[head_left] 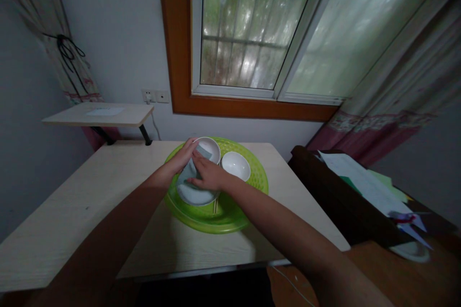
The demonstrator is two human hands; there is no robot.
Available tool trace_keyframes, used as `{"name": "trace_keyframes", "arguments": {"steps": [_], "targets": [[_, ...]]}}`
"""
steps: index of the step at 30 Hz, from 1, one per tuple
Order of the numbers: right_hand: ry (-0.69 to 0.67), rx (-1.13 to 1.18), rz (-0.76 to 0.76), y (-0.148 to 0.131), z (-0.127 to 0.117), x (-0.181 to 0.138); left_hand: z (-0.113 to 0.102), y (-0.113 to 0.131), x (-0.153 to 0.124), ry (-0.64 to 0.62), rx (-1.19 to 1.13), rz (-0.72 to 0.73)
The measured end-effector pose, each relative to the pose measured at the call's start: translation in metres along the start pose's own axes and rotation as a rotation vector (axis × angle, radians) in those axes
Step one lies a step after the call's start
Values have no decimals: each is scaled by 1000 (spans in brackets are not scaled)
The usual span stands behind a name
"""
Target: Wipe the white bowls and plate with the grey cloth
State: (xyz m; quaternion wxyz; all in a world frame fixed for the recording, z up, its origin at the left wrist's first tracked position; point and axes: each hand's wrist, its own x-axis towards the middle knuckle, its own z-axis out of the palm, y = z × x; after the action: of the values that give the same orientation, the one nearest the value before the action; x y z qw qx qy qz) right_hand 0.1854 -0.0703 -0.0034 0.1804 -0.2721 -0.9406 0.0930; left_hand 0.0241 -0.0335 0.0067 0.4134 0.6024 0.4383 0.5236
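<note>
A round green plastic basket point(257, 187) with a perforated rim stands on the table. At its upper left, my left hand point(183, 154) holds the left rim of a white bowl point(215, 147). My right hand point(208, 171) presses a grey-blue cloth point(189, 172) against the inside of that bowl, and the cloth hangs down to the left. Below the hands lies a white plate point(196, 196), partly covered by the cloth and my right hand. A second white bowl point(236, 165) sits to the right in the basket. Light wooden chopsticks point(215, 206) show partly beside the plate.
The pale wooden table point(90, 201) stands against a wall below a window point(248, 29). A small raised shelf point(101, 114) with a paper on it is at the back left. A dark brown piece of furniture point(324, 196) holding papers point(363, 182) stands right of the table.
</note>
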Motion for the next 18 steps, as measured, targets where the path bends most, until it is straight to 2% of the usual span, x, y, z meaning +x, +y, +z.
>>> {"name": "trace_keyframes", "arguments": {"steps": [3,9,13,18], "targets": [[-40,-32,-18,-3,-9,-2,-3,-3,2,18,19,20],[-123,-254,146,-20,-34,-6,-7,-10,7,77,-19,56],[-168,-382,186,-25,-41,-7,-6,-13,10,57,-29,49],[-123,-219,140,-22,-33,-8,-5,-10,8,58,-21,47]]}}
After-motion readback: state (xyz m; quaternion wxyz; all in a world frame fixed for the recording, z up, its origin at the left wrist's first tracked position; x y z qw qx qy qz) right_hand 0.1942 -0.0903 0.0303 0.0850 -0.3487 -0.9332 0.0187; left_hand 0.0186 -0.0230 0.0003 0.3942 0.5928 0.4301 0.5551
